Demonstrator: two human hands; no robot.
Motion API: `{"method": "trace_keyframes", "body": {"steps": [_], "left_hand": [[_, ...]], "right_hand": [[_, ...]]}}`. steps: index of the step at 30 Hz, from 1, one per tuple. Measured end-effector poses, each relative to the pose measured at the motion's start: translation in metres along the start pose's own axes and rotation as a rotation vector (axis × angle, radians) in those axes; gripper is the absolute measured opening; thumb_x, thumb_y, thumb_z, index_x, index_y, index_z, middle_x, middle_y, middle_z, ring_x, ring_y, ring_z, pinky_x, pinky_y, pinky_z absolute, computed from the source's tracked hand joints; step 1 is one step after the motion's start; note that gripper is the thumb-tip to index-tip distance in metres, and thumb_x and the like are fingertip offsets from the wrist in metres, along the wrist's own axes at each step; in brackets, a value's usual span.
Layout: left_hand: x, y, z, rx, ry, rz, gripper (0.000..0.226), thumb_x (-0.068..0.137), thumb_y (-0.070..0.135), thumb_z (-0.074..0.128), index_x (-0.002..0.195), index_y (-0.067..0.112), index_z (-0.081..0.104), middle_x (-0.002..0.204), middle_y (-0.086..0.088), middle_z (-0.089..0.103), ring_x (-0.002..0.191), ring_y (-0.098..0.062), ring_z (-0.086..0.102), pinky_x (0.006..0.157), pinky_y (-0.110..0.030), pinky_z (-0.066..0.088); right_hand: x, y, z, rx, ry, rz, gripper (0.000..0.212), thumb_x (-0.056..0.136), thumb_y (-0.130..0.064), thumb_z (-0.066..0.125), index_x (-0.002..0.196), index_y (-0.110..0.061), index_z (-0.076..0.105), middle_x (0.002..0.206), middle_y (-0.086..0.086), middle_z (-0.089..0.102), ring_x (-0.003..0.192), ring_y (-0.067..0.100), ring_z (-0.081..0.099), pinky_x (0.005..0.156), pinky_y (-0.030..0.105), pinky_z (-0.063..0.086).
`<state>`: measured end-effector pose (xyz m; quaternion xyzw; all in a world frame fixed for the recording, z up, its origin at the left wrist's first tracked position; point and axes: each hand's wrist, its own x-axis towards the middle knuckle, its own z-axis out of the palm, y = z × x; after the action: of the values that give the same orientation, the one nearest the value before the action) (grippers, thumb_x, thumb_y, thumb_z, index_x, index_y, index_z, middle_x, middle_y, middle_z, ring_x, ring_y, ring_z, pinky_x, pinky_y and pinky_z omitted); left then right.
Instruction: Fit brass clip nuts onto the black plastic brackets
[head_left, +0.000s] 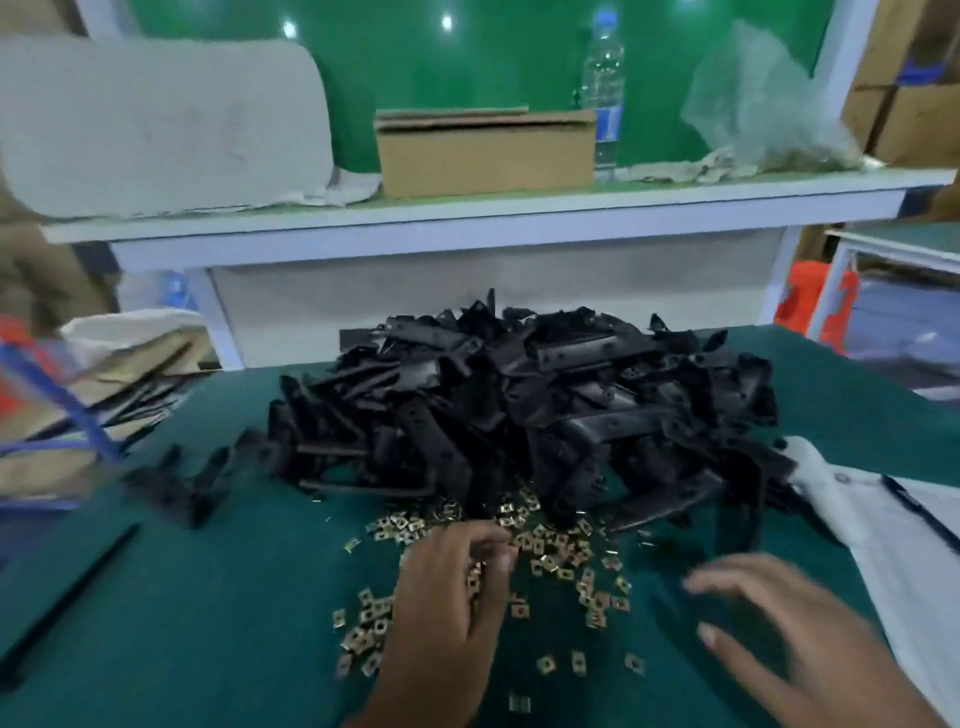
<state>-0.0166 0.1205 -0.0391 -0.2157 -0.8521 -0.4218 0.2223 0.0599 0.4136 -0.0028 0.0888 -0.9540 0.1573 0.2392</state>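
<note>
Brackets of black plastic (524, 410) — dozens, heaped far; brass clip nuts (550, 551) scattered near — left hand (447, 597) fingers curled among them, right hand (779, 634) spread wide above green table (208, 623).

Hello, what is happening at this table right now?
A person is working at a green-covered table. A big pile of black plastic brackets sits in the middle, and small brass clip nuts lie scattered in front of it. The left hand reaches into the nuts with curled fingers, probably picking some up. The right hand hovers nearby with spread fingers and holds nothing. Neither hand holds a bracket at this moment.
</note>
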Motion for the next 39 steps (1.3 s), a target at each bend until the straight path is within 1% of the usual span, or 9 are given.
{"method": "trace_keyframes", "body": {"steps": [5, 9, 13, 16, 19, 26, 30, 35, 39], "left_hand": [[0.001, -0.019, 0.002, -0.057, 0.133, -0.085, 0.02, 0.096, 0.053, 0.039, 0.099, 0.045, 0.057, 0.088, 0.025, 0.064, 0.088, 0.0, 0.06, 0.077, -0.022, 0.044], [0.014, -0.018, 0.007, 0.006, 0.185, 0.067, 0.025, 0.083, 0.031, 0.07, 0.089, 0.045, 0.05, 0.107, 0.048, 0.056, 0.093, 0.023, 0.054, 0.07, -0.032, 0.059], [0.011, -0.02, 0.008, -0.074, 0.224, 0.028, 0.01, 0.089, 0.036, 0.053, 0.091, 0.044, 0.049, 0.09, 0.028, 0.065, 0.093, 0.013, 0.054, 0.064, -0.049, 0.058], [0.008, -0.022, 0.009, -0.093, 0.211, 0.045, 0.006, 0.088, 0.038, 0.046, 0.09, 0.044, 0.048, 0.078, 0.03, 0.059, 0.092, 0.016, 0.053, 0.071, -0.047, 0.056], [0.011, -0.018, 0.007, -0.07, 0.18, 0.099, 0.006, 0.088, 0.04, 0.051, 0.093, 0.041, 0.051, 0.078, 0.026, 0.059, 0.085, 0.012, 0.057, 0.075, -0.037, 0.055], [0.004, -0.001, -0.001, -0.75, -0.076, -0.17, 0.056, 0.087, 0.081, 0.044, 0.116, 0.039, 0.068, 0.107, 0.005, 0.075, 0.099, -0.011, 0.07, 0.08, -0.026, 0.055], [0.013, -0.004, -0.008, -0.903, 0.094, -0.41, 0.025, 0.089, 0.054, 0.067, 0.101, 0.034, 0.074, 0.104, -0.003, 0.077, 0.096, -0.016, 0.073, 0.077, -0.019, 0.055], [0.017, -0.019, -0.012, -0.976, 0.172, -0.528, 0.037, 0.083, 0.038, 0.073, 0.116, 0.052, 0.065, 0.118, 0.007, 0.074, 0.108, -0.011, 0.071, 0.08, -0.015, 0.056], [0.015, -0.023, -0.011, -0.94, 0.083, -0.482, 0.047, 0.088, 0.028, 0.075, 0.128, 0.042, 0.055, 0.115, 0.0, 0.073, 0.108, -0.015, 0.069, 0.083, -0.02, 0.055]], "right_hand": [[0.079, -0.004, 0.059, -0.31, -0.104, 0.106, 0.067, 0.098, -0.019, 0.054, 0.154, -0.044, 0.024, 0.152, -0.023, 0.026, 0.123, 0.015, 0.029, 0.095, 0.031, 0.029], [0.084, 0.004, 0.069, -0.324, -0.091, 0.184, 0.048, 0.077, -0.022, 0.085, 0.115, -0.045, 0.065, 0.111, -0.025, 0.059, 0.093, 0.015, 0.041, 0.071, 0.035, 0.024], [0.08, 0.018, 0.056, -0.205, 0.351, 0.038, 0.063, 0.055, 0.006, 0.089, 0.098, -0.031, 0.064, 0.101, -0.022, 0.05, 0.088, 0.015, 0.045, 0.073, 0.037, 0.024], [0.079, -0.008, 0.048, 0.003, 0.617, -0.18, 0.01, 0.086, -0.019, 0.073, 0.093, -0.021, 0.066, 0.101, -0.012, 0.055, 0.089, 0.017, 0.057, 0.078, 0.036, 0.036], [0.072, -0.042, 0.053, 0.202, 0.768, -0.314, 0.014, 0.086, -0.022, 0.078, 0.092, -0.021, 0.065, 0.094, -0.002, 0.069, 0.086, 0.013, 0.064, 0.074, 0.034, 0.045], [0.053, -0.083, 0.075, 0.442, 0.298, -0.434, 0.016, 0.105, -0.04, 0.051, 0.11, -0.048, 0.065, 0.119, -0.022, 0.064, 0.086, 0.011, 0.059, 0.078, 0.029, 0.044], [0.058, -0.076, 0.095, 0.335, 0.026, -0.547, 0.019, 0.101, -0.037, 0.058, 0.12, -0.04, 0.06, 0.138, -0.023, 0.051, 0.111, 0.002, 0.058, 0.089, 0.025, 0.049], [0.066, -0.042, 0.105, 0.183, -0.278, -0.202, 0.053, 0.089, -0.068, 0.051, 0.138, -0.052, 0.041, 0.13, -0.039, 0.034, 0.123, -0.011, 0.034, 0.103, 0.011, 0.032], [0.069, -0.037, 0.103, 0.21, -0.25, -0.109, 0.019, 0.09, -0.038, 0.072, 0.109, -0.041, 0.067, 0.105, -0.031, 0.053, 0.106, -0.002, 0.048, 0.092, 0.024, 0.043]]}}
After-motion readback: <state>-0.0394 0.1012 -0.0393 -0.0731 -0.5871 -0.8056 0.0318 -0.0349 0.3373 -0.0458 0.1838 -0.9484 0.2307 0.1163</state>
